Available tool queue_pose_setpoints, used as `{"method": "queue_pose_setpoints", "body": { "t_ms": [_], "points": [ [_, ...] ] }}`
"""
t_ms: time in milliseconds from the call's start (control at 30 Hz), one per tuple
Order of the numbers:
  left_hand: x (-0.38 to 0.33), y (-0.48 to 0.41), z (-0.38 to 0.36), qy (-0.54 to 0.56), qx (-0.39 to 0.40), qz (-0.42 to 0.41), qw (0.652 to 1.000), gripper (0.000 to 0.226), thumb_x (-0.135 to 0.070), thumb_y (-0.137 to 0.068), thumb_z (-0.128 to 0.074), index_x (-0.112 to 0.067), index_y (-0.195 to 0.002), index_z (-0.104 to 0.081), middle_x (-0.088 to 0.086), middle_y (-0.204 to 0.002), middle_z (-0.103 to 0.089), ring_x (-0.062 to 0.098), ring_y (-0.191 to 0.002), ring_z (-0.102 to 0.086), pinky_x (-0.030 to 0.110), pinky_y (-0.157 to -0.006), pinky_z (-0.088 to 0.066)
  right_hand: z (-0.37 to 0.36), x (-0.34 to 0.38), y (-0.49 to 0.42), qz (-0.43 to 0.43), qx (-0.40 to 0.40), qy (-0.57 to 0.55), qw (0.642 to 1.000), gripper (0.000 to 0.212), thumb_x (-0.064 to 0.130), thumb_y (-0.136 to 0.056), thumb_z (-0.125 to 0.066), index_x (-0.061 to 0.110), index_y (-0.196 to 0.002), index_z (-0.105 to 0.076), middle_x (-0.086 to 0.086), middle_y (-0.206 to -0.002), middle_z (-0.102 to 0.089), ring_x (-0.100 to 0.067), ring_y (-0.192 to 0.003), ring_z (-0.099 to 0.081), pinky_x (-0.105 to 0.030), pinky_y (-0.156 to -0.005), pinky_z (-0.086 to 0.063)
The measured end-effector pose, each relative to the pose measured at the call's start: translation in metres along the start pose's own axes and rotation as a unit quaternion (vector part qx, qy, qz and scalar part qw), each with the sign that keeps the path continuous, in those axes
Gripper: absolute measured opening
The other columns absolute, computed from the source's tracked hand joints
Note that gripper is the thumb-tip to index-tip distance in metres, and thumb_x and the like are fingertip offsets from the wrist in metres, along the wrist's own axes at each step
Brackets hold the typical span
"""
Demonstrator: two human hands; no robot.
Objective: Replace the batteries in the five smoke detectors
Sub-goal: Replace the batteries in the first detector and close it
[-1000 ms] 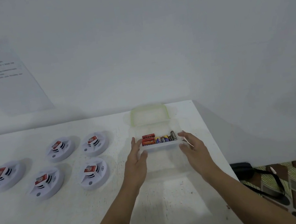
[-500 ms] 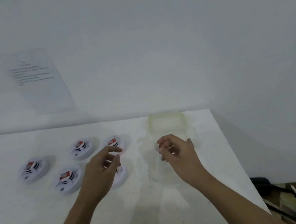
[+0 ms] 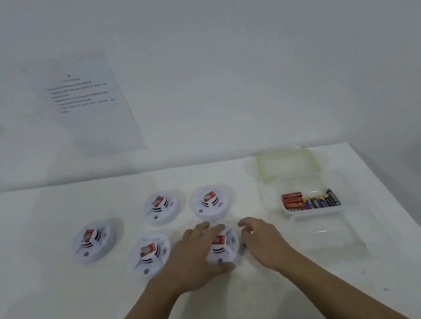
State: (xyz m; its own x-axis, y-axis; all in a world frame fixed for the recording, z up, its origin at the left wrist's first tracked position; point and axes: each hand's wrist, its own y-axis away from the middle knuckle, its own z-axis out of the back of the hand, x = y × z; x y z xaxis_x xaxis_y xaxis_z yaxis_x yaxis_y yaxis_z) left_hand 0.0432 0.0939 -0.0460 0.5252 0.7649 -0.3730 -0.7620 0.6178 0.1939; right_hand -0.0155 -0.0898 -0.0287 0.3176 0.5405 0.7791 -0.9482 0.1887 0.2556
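a: how do the arms lie?
b: both forearms reach forward from the near edge of the table (image 3: 61, 307), bare and converging. the left hand (image 3: 191, 256) is palm down and turned inward. the right hand (image 3: 265, 241) is beside it, palm facing left.
a: and the grip?
b: the left hand grasps the front detector (image 3: 223, 248): fingers curve over its far-left rim, thumb at its near rim. the right hand holds nothing, its fingers loosely curled just right of that detector. i cannot tell if they touch it, as the hands are blurred.
a: the rest of the work?
b: a second detector (image 3: 150, 254) sits just left of the left hand, and a third detector (image 3: 94, 239) farther left. beyond the fingertips are a back-left detector (image 3: 162, 208) and a back-right detector (image 3: 210, 202). each shows a red block on top.
a: batteries?
b: the batteries (image 3: 312, 201) lie right of the right hand and beyond it, in a clear box (image 3: 314, 214). its green-edged lid (image 3: 286, 164) lies behind. a sheet of paper (image 3: 85, 104) hangs on the wall (image 3: 269, 53).
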Motion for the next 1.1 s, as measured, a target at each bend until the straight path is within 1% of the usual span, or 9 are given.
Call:
{"method": "queue_pose_setpoints", "body": {
  "t_ms": [167, 267, 400, 533, 633, 733, 933, 1033, 1100],
  "points": [
    [0.009, -0.007, 0.005, 0.04, -0.014, -0.046, 0.998, 0.078, -0.068, -0.079, -0.066, -0.046, -0.147, -0.033, -0.012, -0.146, -0.038, 0.012, -0.128, -0.035, 0.034, -0.108, -0.04, -0.012, -0.004, -0.009, -0.046, -0.02, -0.109, 0.993, 0.03, 0.009, -0.098, -0.046, 0.018, -0.12, -0.066, -0.007, -0.115, -0.07, -0.025, -0.095, -0.07, -0.045, -0.089, -0.058],
    [0.012, -0.006, 0.009, 0.096, -0.03, -0.06, 0.993, 0.063, -0.067, -0.085, -0.061, -0.054, -0.143, -0.038, -0.017, -0.144, -0.039, 0.008, -0.127, -0.041, 0.031, -0.107, -0.04, -0.012, -0.001, -0.004, -0.043, -0.035, -0.201, 0.978, 0.027, 0.006, -0.096, -0.053, 0.022, -0.11, -0.071, 0.001, -0.102, -0.072, -0.022, -0.091, -0.072, -0.038, -0.085, -0.062],
    [0.004, 0.004, 0.023, 0.21, -0.07, -0.087, 0.971, 0.038, -0.063, -0.092, -0.055, -0.065, -0.129, -0.047, -0.024, -0.135, -0.048, -0.004, -0.123, -0.048, 0.022, -0.101, -0.044, -0.008, 0.009, 0.009, 0.029, -0.062, -0.326, 0.943, 0.022, 0.016, -0.1, -0.06, 0.02, -0.118, -0.071, 0.0, -0.116, -0.073, -0.018, -0.101, -0.073, -0.036, -0.088, -0.061],
    [-0.009, 0.013, 0.041, 0.427, -0.106, -0.043, 0.897, 0.038, -0.061, -0.091, -0.06, -0.053, -0.129, -0.058, -0.02, -0.132, -0.062, 0.002, -0.12, -0.06, 0.028, -0.093, -0.056, 0.002, 0.024, 0.017, 0.095, -0.092, -0.315, 0.94, 0.025, 0.024, -0.098, -0.064, 0.031, -0.121, -0.069, 0.014, -0.122, -0.069, -0.006, -0.113, -0.065, -0.03, -0.09, -0.058],
    [-0.018, 0.015, 0.058, 0.634, -0.051, 0.034, 0.771, 0.056, -0.055, -0.071, -0.084, -0.03, -0.118, -0.066, 0.004, -0.116, -0.073, 0.021, -0.095, -0.076, 0.036, -0.065, -0.063, 0.01, 0.036, 0.021, 0.131, -0.087, -0.292, 0.943, 0.032, 0.026, -0.095, -0.067, 0.036, -0.125, -0.064, 0.021, -0.128, -0.064, 0.0, -0.119, -0.059, -0.024, -0.091, -0.053],
    [-0.03, 0.02, 0.071, 0.69, -0.002, 0.047, 0.722, 0.051, -0.055, -0.094, -0.049, -0.021, -0.131, -0.059, 0.02, -0.117, -0.072, 0.049, -0.093, -0.072, 0.037, -0.055, -0.062, 0.013, 0.047, 0.025, 0.154, -0.071, -0.319, 0.933, 0.036, 0.026, -0.095, -0.068, 0.038, -0.128, -0.062, 0.018, -0.125, -0.066, -0.004, -0.113, -0.063, -0.026, -0.087, -0.057],
    [-0.054, 0.041, 0.085, 0.602, -0.13, -0.058, 0.786, 0.045, -0.051, -0.096, -0.035, -0.044, -0.139, -0.045, 0.01, -0.113, -0.074, 0.05, -0.074, -0.072, 0.038, -0.053, -0.058, 0.023, 0.061, 0.032, 0.2, -0.122, -0.32, 0.918, 0.029, 0.021, -0.094, -0.068, 0.038, -0.118, -0.063, 0.007, -0.11, -0.07, -0.015, -0.103, -0.067, -0.023, -0.073, -0.057],
    [-0.056, 0.05, 0.088, 0.542, -0.121, -0.084, 0.828, 0.05, -0.049, -0.099, -0.051, -0.046, -0.146, -0.035, -0.006, -0.119, -0.07, 0.034, -0.085, -0.074, 0.038, -0.062, -0.059, 0.035, 0.066, 0.036, 0.222, -0.114, -0.311, 0.917, 0.024, 0.019, -0.095, -0.068, 0.036, -0.112, -0.064, 0.006, -0.108, -0.071, -0.019, -0.099, -0.069, -0.035, -0.072, -0.062],
    [-0.054, 0.055, 0.091, 0.47, -0.104, -0.098, 0.871, 0.08, -0.045, -0.085, -0.074, -0.049, -0.149, -0.026, -0.026, -0.128, -0.059, 0.016, -0.102, -0.07, 0.031, -0.074, -0.061, 0.043, 0.068, 0.038, 0.227, -0.098, -0.307, 0.919, 0.019, 0.019, -0.095, -0.068, 0.029, -0.112, -0.066, 0.007, -0.108, -0.071, -0.017, -0.098, -0.07, -0.042, -0.073, -0.062]
  ]
}}
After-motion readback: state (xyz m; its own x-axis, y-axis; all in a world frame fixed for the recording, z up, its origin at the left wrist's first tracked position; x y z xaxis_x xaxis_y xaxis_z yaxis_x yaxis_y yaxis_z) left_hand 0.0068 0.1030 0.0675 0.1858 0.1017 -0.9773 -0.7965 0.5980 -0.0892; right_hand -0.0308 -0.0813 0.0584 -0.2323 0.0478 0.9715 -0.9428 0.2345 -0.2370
